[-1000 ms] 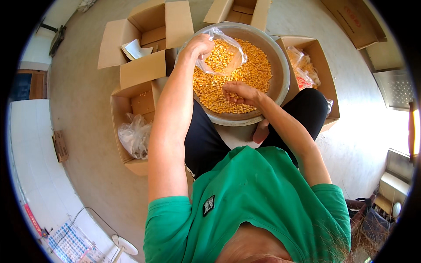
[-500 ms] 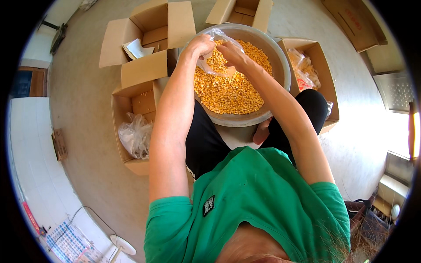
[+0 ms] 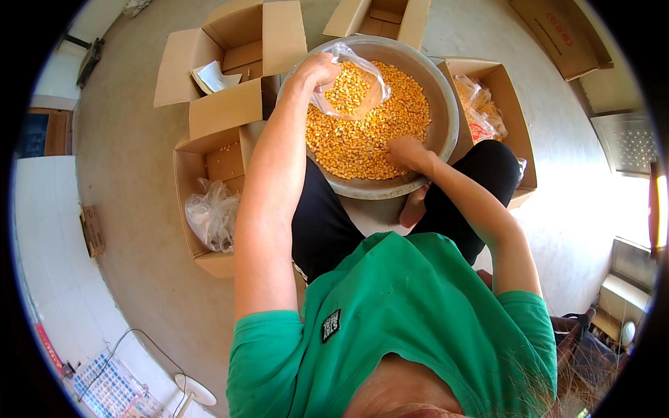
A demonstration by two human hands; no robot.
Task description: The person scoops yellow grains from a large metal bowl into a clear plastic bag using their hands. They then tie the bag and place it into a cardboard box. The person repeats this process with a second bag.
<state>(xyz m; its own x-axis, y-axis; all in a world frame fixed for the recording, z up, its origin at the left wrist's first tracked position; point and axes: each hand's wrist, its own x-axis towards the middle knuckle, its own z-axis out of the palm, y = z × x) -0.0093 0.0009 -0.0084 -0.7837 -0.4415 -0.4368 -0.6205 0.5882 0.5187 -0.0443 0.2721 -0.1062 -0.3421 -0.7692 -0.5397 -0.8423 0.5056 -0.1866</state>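
Observation:
My left hand [image 3: 318,71], raised at the upper left of a large metal basin [image 3: 443,122], is closed on the edge of a clear plastic bag [image 3: 376,90] that stands open with yellow corn kernels inside it. The basin holds a broad layer of loose kernels [image 3: 341,153] around the bag. My right hand [image 3: 405,153] is low at the right of this layer, its fingers curled down into the kernels; their tips and anything they hold are hidden. The basin sits between my bent legs in black trousers.
Several open cardboard boxes surround the basin: one with white paper [image 3: 216,78] at upper left, one at top [image 3: 414,28], one with crumpled plastic bags [image 3: 209,216] at left, one with plastic packaging [image 3: 481,108] at right. Flattened cardboard [image 3: 557,35] lies upper right; a white stand [image 3: 198,390] is lower left.
My right hand first rose from the kernels into the bag, then came back down to the basin's lower right. My left hand stays on the bag's edge.

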